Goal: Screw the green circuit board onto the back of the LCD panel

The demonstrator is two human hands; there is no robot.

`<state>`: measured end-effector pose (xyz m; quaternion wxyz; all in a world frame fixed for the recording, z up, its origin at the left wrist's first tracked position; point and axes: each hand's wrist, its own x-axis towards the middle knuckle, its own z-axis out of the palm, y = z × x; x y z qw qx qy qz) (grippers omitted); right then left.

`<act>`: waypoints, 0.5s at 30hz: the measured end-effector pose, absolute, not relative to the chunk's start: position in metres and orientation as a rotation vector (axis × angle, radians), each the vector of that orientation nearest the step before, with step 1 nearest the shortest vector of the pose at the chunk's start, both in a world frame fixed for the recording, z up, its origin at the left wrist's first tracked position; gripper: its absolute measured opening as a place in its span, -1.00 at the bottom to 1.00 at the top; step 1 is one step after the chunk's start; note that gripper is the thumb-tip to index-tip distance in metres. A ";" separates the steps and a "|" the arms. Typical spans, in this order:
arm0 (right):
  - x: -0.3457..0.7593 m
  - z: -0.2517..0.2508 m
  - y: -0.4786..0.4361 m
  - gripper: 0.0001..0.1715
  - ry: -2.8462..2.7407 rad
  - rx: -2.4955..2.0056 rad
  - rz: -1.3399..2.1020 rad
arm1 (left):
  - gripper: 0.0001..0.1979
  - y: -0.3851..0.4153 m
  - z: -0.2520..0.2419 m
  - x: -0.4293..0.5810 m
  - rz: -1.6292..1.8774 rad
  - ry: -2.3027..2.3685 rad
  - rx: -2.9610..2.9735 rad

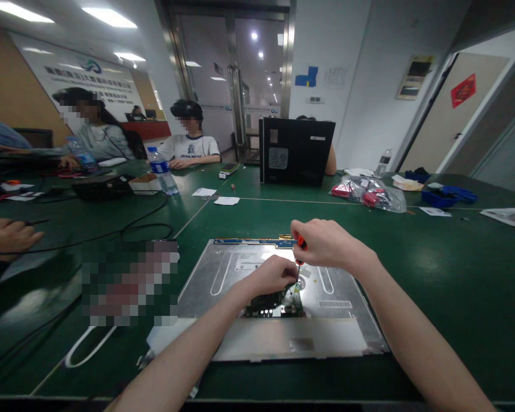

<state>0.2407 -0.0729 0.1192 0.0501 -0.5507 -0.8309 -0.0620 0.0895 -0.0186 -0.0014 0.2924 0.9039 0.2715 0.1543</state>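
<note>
A flat silver metal panel [343,294] lies on the green table [433,257] right in front of me. A small green circuit board [278,302] sits on its middle. My right hand [324,243] is closed around a screwdriver with a red and black handle [301,242], held upright with its shaft pointing down at the board. My left hand [272,276] is curled with its fingers pressed on the board next to the screwdriver's tip.
A black computer case [296,150] stands at the back, with a plastic bag of red parts [369,193] and blue tools [446,195] to its right. Water bottle [162,169], cables [124,229] and papers lie left. Other people sit at the far left; another person's hand [8,236] rests there.
</note>
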 end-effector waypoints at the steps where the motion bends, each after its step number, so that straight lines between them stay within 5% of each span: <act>1: 0.241 0.119 -0.073 -0.80 -2.533 -1.677 -0.184 | -0.82 -0.019 -0.001 0.090 0.410 0.723 2.405; 15: 0.244 0.120 -0.073 -0.86 -2.596 -1.614 -0.103 | -0.82 -0.022 0.002 0.088 0.401 0.752 2.409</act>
